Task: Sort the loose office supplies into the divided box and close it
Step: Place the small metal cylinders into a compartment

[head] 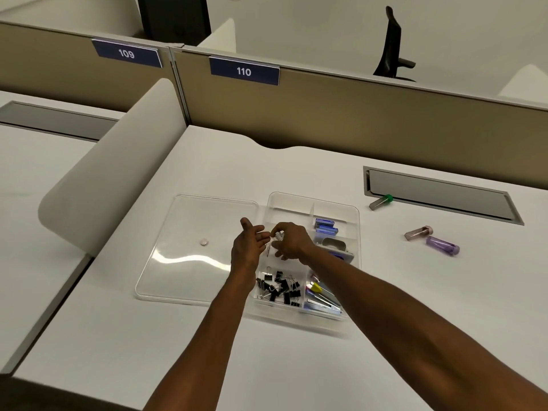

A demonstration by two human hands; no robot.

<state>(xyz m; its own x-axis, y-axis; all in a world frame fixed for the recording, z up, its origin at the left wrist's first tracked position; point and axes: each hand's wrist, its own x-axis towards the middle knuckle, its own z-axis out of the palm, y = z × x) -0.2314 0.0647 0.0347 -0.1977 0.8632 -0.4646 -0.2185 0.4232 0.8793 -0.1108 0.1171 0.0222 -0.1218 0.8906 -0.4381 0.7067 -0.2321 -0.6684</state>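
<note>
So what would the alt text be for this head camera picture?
Two bare hands, left hand open and right hand pinching a small silvery item, meet over a clear divided box holding black binder clips. Its lid lies open beside it, and three small tubes lie loose on the white desk.

Both bare forearms enter from bottom of frame, angle up toward centre, converge. Left hand [247, 243] centre frame, palm turned right, fingers straight and relaxed, thumb up, fingertips touching right hand. Right hand [292, 240] just right of it, knuckles up, fingers curled down, pinching small silvery item at fingertips; item too small to identify. Wrists apart, hands meeting at fingertips.
</note>
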